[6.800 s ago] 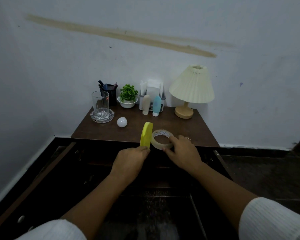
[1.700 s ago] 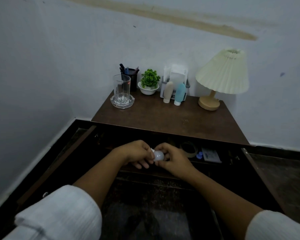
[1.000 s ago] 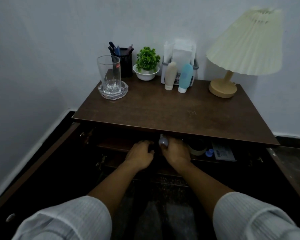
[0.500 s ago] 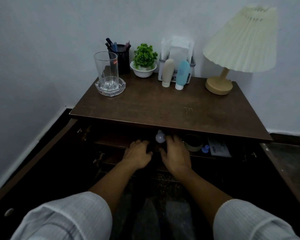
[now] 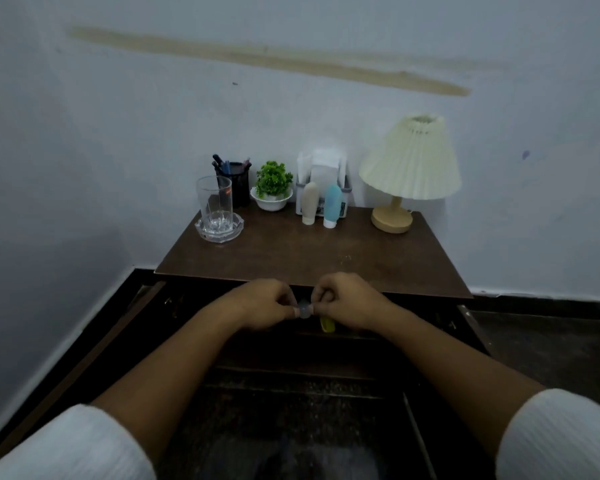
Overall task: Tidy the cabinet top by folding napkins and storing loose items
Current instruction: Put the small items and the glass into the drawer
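Both hands are low at the front edge of the table (image 5: 309, 258), over the open drawer (image 5: 291, 358). My left hand (image 5: 267, 304) and right hand (image 5: 347, 301) are knuckle to knuckle, fingers curled in, each pinching one side of a small pale ball (image 5: 304, 310). It's held in the air between the fingertips, clear of the wood. I reckon the two-sided pinch is there because a round thing like that would roll off if set down carelessly.

Just under the right hand, something yellow (image 5: 327, 324) peeks out of the drawer. It is mostly hidden, so I can't say what it is.

Up top, everything is lined along the wall, leaving the front bare: a glass (image 5: 214, 202) standing in a clear dish (image 5: 219, 232), a pen cup (image 5: 238, 183), a little plant (image 5: 272, 183), a lamp (image 5: 409, 168). White napkins (image 5: 324, 166) stand upright in the holder (image 5: 345, 195), with two tubes in front.

My read: the napkins look done, and this ball is a loose item on its way into the drawer. It wants lowering somewhere it can't roll.
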{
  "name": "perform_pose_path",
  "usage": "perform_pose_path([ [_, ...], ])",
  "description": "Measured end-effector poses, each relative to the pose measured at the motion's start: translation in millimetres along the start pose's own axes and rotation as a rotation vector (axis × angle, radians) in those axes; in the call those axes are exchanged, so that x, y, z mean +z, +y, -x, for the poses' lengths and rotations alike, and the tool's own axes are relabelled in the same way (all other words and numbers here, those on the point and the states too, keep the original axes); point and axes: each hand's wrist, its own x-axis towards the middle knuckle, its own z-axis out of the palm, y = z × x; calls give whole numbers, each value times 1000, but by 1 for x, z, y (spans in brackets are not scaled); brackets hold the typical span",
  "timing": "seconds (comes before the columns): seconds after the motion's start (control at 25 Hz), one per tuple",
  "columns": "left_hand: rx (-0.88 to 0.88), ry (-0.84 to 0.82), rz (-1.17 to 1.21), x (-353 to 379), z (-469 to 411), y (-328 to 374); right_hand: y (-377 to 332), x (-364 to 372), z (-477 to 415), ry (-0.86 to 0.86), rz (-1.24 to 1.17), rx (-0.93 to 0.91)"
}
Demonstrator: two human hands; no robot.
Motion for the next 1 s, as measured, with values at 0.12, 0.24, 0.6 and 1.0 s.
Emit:
perform_pose_path([
  [0.12, 58, 173, 42, -31, -3, 13, -7, -39, -4, 156, -42, -36],
  [0.24, 33, 402, 153, -50, -33, 17, 1, -58, -31, 356, -129, 25],
  [0.6, -95, 683, 378, -40, -160, 17, 36, -50, -137, 636, -260, 230],
  [1.0, -78, 748, 449, -22, -216, 6, 48, -39, -176, 591, -207, 176],
])
